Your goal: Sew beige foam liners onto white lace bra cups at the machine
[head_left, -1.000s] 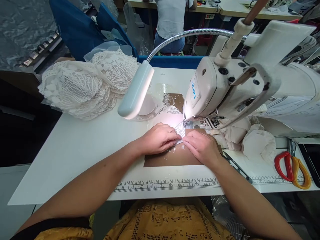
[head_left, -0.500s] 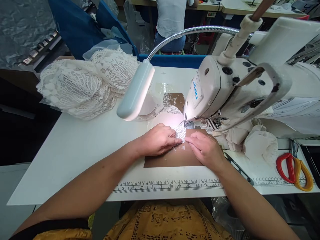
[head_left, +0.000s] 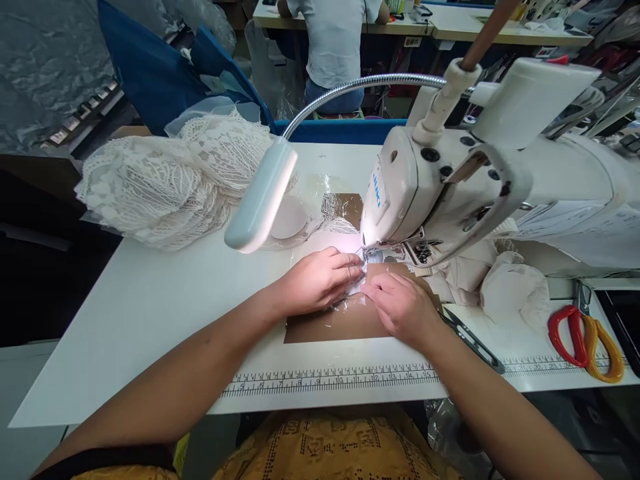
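White lace fabric [head_left: 356, 287] lies under the needle area of the white sewing machine [head_left: 395, 187], on brown card-like sheeting [head_left: 335, 325]. My left hand [head_left: 325, 277] rests on the lace from the left, fingers stretched over it close to the needle. On the near side, my right hand [head_left: 400, 303] has thumb and index finger pinched at the lace's edge. A pale lace-edged piece [head_left: 325, 240] stretches behind my left hand. The lace under my fingers is partly hidden.
A lamp [head_left: 263, 193] on a bendable neck hangs left of the machine. Piled white lace [head_left: 150, 180] lies at the back left. Thread snips [head_left: 473, 340], red-and-orange scissors [head_left: 585, 340] and pale cloth pieces [head_left: 515, 290] lie right. A ruler strip [head_left: 330, 380] lines the front. A person [head_left: 330, 47] sits beyond.
My left hand has gone from fingertips pressed together near the lace's edge to lying further forward across it. My right fingertips have shifted slightly left along the edge. The camera view has tilted a little.
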### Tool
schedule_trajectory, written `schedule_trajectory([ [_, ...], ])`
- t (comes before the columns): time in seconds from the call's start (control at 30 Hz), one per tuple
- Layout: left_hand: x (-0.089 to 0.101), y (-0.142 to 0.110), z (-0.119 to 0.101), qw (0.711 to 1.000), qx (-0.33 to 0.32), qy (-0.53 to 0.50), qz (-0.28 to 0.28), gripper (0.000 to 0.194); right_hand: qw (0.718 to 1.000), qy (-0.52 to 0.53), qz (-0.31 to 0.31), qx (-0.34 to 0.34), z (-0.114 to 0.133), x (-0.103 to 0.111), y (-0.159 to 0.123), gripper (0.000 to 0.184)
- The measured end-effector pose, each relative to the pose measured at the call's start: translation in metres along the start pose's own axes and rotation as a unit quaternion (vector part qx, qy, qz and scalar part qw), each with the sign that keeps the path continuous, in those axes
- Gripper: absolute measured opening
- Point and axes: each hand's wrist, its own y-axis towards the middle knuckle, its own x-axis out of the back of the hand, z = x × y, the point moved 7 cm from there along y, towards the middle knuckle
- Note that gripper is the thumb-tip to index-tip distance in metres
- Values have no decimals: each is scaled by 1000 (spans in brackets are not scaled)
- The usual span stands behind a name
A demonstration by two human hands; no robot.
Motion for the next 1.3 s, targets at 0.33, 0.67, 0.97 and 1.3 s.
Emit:
schedule_trajectory([
  [0.33, -13, 7, 2, 996, -3, 71, 54, 38, 1000, -6, 11, -11, 0, -1, 0, 30],
  [0.67, -12, 7, 7, 996, 20, 64, 57, 38, 994, -56, 40, -81, -11, -4, 6, 38],
  [0.97, -11, 9, 14, 995, 39, 69, 54, 37, 979, -100, 79, -157, -19, -6, 12, 45],
  [1.3, -11, 10, 22, 992, 73, 101, 35, 37, 979, -49, 77, -179, -24, -8, 8, 52],
])
